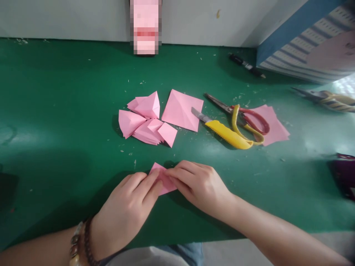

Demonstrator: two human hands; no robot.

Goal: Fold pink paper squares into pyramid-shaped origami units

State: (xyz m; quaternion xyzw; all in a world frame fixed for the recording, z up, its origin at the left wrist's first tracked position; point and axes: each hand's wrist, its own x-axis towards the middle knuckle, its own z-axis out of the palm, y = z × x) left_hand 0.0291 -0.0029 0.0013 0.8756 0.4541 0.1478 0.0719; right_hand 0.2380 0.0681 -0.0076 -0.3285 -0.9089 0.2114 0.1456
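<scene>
Between my two hands, near the table's front edge, lies a small folded piece of pink paper (165,186). My left hand (129,201) presses its left part with thumb and fingers. The fingers of my right hand (198,183) are bent together and pinch its right side, hiding that edge. Just beyond my hands rests a cluster of folded pink paper pieces (149,129). To the right of the cluster lies a creased pink square (181,107). Yellow-handled scissors (229,135) have their blade tip over this square.
Red-handled scissors (222,103) lie across the yellow ones, partly over more pink sheets (273,125). Behind them are a black pen (246,65) and a blue-striped box (302,44). Pliers (327,99) and a dark purple item (345,173) lie at the right. A pixelated object (145,27) stands against the wall.
</scene>
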